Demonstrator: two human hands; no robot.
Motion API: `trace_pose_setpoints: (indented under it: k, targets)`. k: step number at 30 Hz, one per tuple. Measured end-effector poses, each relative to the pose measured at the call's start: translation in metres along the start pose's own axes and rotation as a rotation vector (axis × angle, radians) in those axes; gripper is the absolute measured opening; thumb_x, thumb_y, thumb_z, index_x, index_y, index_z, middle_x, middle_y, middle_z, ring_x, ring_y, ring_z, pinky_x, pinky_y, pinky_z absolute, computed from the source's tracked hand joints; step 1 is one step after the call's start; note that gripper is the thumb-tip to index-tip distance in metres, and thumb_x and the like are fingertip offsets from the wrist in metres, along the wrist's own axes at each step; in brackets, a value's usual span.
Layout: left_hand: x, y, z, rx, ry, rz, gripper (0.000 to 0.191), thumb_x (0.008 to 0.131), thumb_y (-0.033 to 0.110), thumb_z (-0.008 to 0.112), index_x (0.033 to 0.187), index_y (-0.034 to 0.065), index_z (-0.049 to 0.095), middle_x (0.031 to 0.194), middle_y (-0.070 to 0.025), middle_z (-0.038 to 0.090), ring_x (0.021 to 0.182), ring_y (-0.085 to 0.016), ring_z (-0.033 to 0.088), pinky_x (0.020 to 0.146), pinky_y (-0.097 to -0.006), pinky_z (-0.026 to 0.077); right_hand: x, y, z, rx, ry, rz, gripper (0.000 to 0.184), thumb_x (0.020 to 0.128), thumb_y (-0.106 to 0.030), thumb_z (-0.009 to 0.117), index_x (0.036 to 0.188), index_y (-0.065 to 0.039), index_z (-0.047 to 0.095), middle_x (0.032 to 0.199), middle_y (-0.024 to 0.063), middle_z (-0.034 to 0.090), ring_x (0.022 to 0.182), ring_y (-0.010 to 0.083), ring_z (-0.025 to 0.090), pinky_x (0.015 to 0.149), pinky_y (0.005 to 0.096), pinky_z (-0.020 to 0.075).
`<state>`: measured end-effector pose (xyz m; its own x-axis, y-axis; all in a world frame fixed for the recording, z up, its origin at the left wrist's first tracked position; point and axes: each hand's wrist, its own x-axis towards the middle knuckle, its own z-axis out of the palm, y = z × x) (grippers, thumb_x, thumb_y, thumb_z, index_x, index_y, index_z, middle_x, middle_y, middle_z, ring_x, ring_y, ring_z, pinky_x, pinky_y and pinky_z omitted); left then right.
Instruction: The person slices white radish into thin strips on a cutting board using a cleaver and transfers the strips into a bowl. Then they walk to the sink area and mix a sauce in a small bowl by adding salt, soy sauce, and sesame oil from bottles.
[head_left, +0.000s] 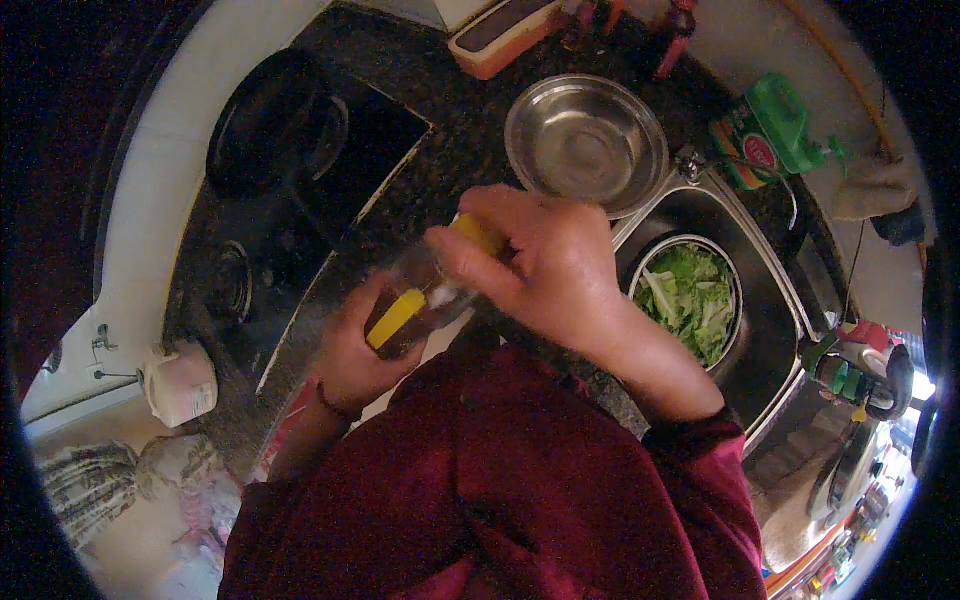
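Near the middle, my left hand (367, 352) is wrapped around the lower part of a transparent container (450, 300) with a yellow strip on its side. My right hand (540, 262) grips the yellow cap (480, 234) at its top end; whether the cap is loose cannot be told. The container is tilted, and some white matter shows inside. Just beyond my right hand stands a stainless steel bowl (596, 142) with nothing visible in it. To the right, cut leafy greens (686, 292) fill a round metal-rimmed vessel in the sink (757, 300).
A dark pan (262, 120) rests on the black cooktop (300, 217) at the left. Behind the sink stand the faucet (690, 166) and a green jug (780, 127). An orange-sided tray (495, 45) lies at the top, a whitish tub (180, 382) at the lower left.
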<state>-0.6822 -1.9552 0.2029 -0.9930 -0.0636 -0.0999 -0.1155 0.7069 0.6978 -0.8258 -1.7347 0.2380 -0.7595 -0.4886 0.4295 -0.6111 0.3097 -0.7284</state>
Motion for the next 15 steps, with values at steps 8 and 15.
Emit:
trace_pose_setpoints:
  k: [8, 15]
  targets:
    - [-0.006, -0.012, -0.006, -0.102, -0.084, -0.008, 0.08, 0.069, 0.014, 0.087, 0.141, 0.0075, 0.053, 0.134, -0.0153, 0.062, 0.124, -0.028, 0.061, 0.105, -0.0401, 0.048, 0.003, 0.019, -0.023, 0.141, -0.275, -0.38, 0.024, 0.085, -0.005, 0.07, 0.108, -0.007, 0.07, 0.104, 0.0135, 0.067, 0.09, 0.0331, 0.069, 0.072, 0.0376, 0.056]
    - [-0.002, -0.012, -0.005, -0.056, -0.152, -0.125, 0.06, 0.084, 0.017, 0.078, 0.139, 0.0074, 0.054, 0.124, -0.0112, 0.066, 0.113, -0.021, 0.063, 0.097, -0.036, 0.051, 0.008, 0.034, -0.019, 0.332, -0.35, -0.424, 0.036, 0.084, -0.004, 0.071, 0.12, -0.007, 0.067, 0.126, 0.0157, 0.065, 0.119, 0.0368, 0.062, 0.094, 0.0414, 0.0539]
